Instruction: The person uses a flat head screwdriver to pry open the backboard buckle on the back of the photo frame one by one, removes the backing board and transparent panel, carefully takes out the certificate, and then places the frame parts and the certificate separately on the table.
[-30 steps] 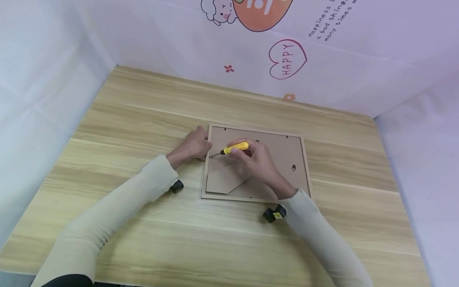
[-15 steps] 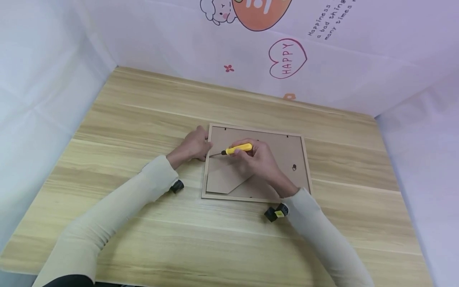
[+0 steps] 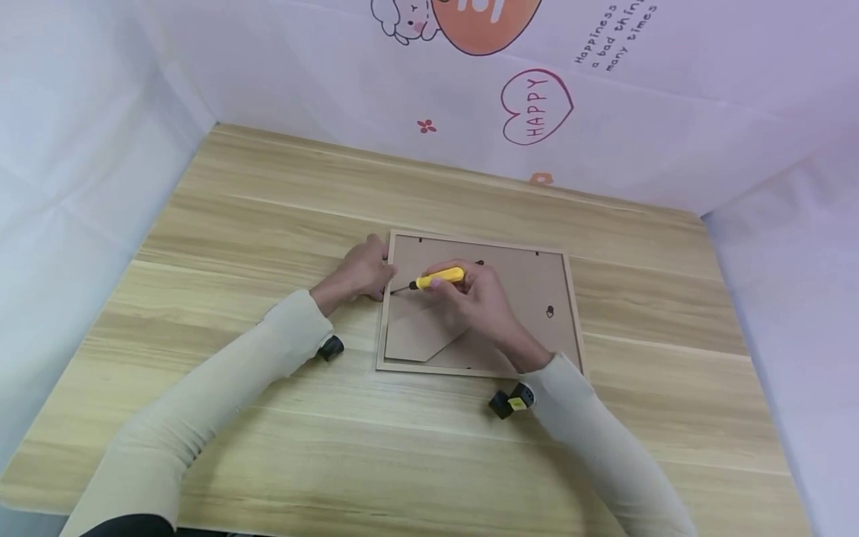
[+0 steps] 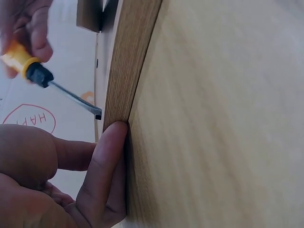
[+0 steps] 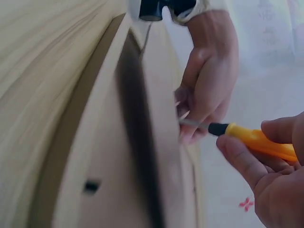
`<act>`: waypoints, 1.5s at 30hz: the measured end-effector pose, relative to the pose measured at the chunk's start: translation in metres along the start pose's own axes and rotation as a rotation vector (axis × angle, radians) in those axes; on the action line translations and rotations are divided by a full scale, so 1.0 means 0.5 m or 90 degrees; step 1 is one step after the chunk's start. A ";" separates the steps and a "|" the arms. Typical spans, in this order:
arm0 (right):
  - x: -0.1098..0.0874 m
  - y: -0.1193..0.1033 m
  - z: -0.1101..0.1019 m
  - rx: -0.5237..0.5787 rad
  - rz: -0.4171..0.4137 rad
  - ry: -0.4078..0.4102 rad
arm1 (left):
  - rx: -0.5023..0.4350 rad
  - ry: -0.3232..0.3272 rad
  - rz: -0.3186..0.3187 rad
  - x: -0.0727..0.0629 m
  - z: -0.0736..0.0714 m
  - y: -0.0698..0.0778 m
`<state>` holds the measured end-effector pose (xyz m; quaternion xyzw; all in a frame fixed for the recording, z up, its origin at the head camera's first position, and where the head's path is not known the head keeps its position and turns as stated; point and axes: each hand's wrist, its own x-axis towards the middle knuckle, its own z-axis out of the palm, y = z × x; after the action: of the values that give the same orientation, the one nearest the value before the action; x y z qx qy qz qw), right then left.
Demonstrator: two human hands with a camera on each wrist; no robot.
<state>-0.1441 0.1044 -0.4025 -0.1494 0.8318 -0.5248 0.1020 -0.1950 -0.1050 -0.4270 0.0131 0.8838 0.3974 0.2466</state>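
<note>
A picture frame (image 3: 576,321) lies back-up on the table, its brown backing board (image 3: 517,298) and stand flap (image 3: 412,339) showing. My left hand (image 3: 362,270) grips the frame's left rail, thumb over the rim and fingers against the outer side. My right hand (image 3: 479,298) pinches the yellow handle of a screwdriver (image 3: 439,278) between thumb and fingers. The shaft points left, and its tip meets a small dark tab (image 4: 98,116) at the left rail's inner edge in the left wrist view. Whether the tip is under or on the tab, I cannot tell.
Other small dark tabs (image 3: 537,253) sit along the frame's inner edge, and a metal hanger (image 3: 550,312) is on the board. The wooden table (image 3: 268,440) extends around the frame. A white printed sheet (image 3: 302,74) rises behind the table's far edge.
My right hand and the screwdriver handle shifted slightly right, then back left, with the tip staying by the left rail. My left hand has kept its hold on the frame.
</note>
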 end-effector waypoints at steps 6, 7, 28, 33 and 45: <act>0.010 -0.040 0.039 -0.090 -0.069 0.031 | -0.008 0.000 -0.008 0.002 0.000 0.000; 0.010 -0.044 0.046 -0.091 -0.075 0.040 | -0.008 0.000 -0.009 0.003 0.001 0.001; 0.010 -0.077 0.112 -0.065 -0.089 0.070 | 0.050 0.016 -0.020 -0.002 -0.005 0.005; 0.011 -0.081 0.118 -0.079 -0.097 0.074 | 0.059 0.012 -0.029 -0.001 -0.008 0.005; 0.002 -0.045 0.073 -0.061 -0.052 0.047 | -0.009 -0.035 -0.005 0.005 -0.015 0.001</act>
<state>-0.1302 0.0642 -0.3976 -0.1683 0.8523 -0.4934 0.0430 -0.2006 -0.1096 -0.4234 0.0188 0.8737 0.4024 0.2725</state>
